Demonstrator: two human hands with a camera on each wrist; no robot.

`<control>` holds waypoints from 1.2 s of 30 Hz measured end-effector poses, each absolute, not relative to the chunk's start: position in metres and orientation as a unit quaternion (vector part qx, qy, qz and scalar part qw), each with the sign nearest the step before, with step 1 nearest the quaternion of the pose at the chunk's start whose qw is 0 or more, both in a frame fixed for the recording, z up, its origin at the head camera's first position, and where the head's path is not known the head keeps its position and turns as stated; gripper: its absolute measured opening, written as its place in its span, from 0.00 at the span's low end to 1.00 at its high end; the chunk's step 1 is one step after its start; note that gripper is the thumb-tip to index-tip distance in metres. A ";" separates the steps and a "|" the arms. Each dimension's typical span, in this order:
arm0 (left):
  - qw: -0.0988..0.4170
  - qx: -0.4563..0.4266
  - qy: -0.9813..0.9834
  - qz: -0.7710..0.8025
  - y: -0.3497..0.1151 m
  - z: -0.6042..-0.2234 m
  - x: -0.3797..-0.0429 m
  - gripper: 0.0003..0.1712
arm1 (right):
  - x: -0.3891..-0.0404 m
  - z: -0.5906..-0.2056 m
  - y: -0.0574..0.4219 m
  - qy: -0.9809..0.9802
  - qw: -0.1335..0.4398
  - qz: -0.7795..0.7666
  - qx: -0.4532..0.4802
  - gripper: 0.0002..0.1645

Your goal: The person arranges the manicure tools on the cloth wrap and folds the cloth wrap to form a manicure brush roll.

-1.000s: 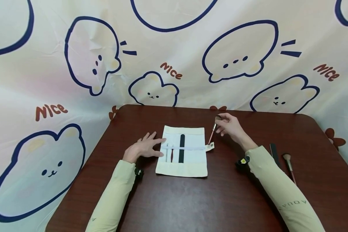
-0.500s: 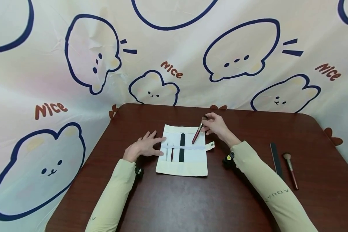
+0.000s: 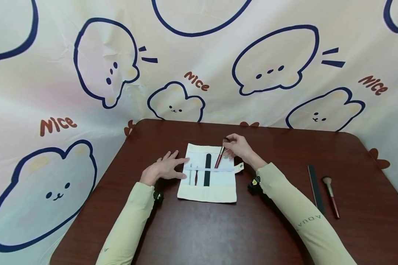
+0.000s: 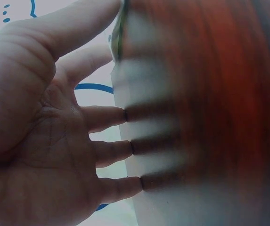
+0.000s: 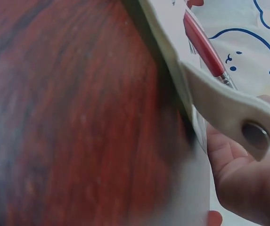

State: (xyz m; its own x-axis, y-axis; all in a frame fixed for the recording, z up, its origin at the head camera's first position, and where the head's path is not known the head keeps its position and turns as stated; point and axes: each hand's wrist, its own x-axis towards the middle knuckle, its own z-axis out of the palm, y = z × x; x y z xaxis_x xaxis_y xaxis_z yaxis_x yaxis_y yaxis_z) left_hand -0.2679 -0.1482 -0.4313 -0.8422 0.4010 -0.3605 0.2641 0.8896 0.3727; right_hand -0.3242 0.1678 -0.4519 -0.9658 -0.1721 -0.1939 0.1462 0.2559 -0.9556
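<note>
A white cloth roll-up pouch [image 3: 207, 194] lies unfolded on the table, with an elastic band [image 3: 226, 169] across it. Under the band sit two thin tools and a black flat file-like strip [image 3: 207, 178]. My right hand [image 3: 241, 148] pinches a makeup brush [image 3: 219, 158] near its bristles, the red handle slanting down so its end meets the band right of the strip. In the right wrist view the red handle [image 5: 204, 44] shows behind the pouch's snap strap [image 5: 229, 106]. My left hand [image 3: 166, 167] lies with spread fingers, thumb and index at the pouch's left edge.
To the right on the brown table [image 3: 199, 235] lie a dark flat strip [image 3: 314, 187], partly behind the right sleeve, and a second makeup brush [image 3: 331, 197]. A patterned cloth backdrop [image 3: 219, 44] rises behind the table's far edge.
My right hand has moved left with the brush, from beside the pouch to over it, and the handle's end is now at the band. The left hand stays in place.
</note>
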 end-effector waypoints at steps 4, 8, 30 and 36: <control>0.222 0.174 0.946 0.158 -0.149 -0.431 -0.267 0.42 | -0.326 -0.453 0.163 0.784 0.149 -0.602 -0.006 0.21; 0.218 0.172 0.948 0.154 -0.149 -0.431 -0.267 0.42 | -0.328 -0.453 0.160 0.798 0.179 -0.575 -0.030 0.19; 0.220 0.181 0.947 0.145 -0.150 -0.430 -0.268 0.42 | -0.322 -0.448 0.152 0.850 0.262 -0.420 -0.180 0.10; 0.219 0.180 0.949 0.140 -0.149 -0.430 -0.267 0.42 | -0.320 -0.446 0.152 0.853 0.267 -0.395 -0.212 0.10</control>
State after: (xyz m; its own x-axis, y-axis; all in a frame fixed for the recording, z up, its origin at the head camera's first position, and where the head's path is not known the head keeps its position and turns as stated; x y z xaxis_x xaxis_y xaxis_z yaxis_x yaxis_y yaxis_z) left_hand -0.2675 -0.1490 -0.4304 -0.8395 0.4029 -0.3646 0.2808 0.8962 0.3436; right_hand -0.3200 0.1520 -0.4458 -0.7669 -0.5733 -0.2883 -0.1504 0.5973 -0.7878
